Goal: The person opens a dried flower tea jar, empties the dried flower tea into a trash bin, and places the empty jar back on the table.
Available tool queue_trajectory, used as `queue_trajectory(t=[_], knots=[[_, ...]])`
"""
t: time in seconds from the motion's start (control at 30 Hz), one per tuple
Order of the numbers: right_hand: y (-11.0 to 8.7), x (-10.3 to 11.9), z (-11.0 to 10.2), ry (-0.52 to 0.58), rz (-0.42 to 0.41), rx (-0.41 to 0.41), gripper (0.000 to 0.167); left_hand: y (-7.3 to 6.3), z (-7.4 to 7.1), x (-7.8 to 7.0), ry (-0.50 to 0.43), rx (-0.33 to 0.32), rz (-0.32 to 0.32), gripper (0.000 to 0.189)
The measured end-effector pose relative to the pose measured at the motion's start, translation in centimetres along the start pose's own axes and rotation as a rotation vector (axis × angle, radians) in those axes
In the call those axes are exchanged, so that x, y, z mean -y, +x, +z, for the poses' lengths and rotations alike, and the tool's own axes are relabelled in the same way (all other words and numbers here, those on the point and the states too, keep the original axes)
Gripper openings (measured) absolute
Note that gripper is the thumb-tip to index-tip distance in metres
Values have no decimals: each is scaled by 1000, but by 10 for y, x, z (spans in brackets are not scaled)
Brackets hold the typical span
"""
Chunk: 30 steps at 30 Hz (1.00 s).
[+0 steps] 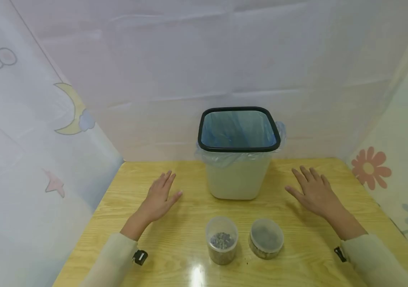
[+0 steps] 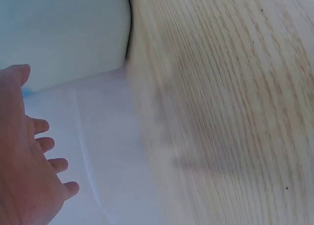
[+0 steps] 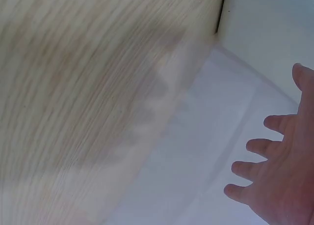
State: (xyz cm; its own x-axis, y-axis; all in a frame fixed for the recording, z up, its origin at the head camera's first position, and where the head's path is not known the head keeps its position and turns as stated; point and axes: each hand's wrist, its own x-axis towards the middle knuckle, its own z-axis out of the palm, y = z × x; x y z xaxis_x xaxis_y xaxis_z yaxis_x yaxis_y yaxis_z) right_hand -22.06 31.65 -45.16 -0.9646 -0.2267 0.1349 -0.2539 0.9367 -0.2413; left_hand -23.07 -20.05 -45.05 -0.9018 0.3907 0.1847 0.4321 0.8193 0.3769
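Observation:
My left hand hovers over the table to the left of a white trash bin, fingers straight and thumb spread. On the bin's other side my right hand is held the same way, above its shadow. Neither hand holds anything. The bin has a black rim and a translucent bluish liner bag folded over its edge. In front of it stand a clear plastic jar with dark bits inside and, to its right, a shorter round container with a frosted top and dark contents.
The wooden table meets a pale cloth backdrop behind the bin. Printed cloth walls rise on the left and right. A few tiny dark specks lie near the containers.

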Motion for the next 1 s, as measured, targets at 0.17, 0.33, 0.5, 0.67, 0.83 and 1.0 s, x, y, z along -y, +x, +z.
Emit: queue_trajectory(t=[0.17, 0.33, 0.5, 0.67, 0.83, 1.0], knots=[[-5, 7, -1, 36, -8, 8, 81, -4, -1, -4, -63, 53, 25, 82], [-10, 15, -2, 83, -20, 24, 80, -11, -1, -3, -171, 141, 7, 88], [-17, 23, -2, 95, -29, 42, 78, -16, -1, -7, -237, 228, -18, 92], [-22, 34, -3, 90, -44, 43, 74, -23, -3, -14, -259, 276, -19, 94], [-24, 45, -5, 92, -70, 23, 72, -29, -2, -19, -289, 306, -3, 95], [-25, 56, -9, 103, -96, 7, 72, -32, 3, -25, -318, 321, 43, 94]])
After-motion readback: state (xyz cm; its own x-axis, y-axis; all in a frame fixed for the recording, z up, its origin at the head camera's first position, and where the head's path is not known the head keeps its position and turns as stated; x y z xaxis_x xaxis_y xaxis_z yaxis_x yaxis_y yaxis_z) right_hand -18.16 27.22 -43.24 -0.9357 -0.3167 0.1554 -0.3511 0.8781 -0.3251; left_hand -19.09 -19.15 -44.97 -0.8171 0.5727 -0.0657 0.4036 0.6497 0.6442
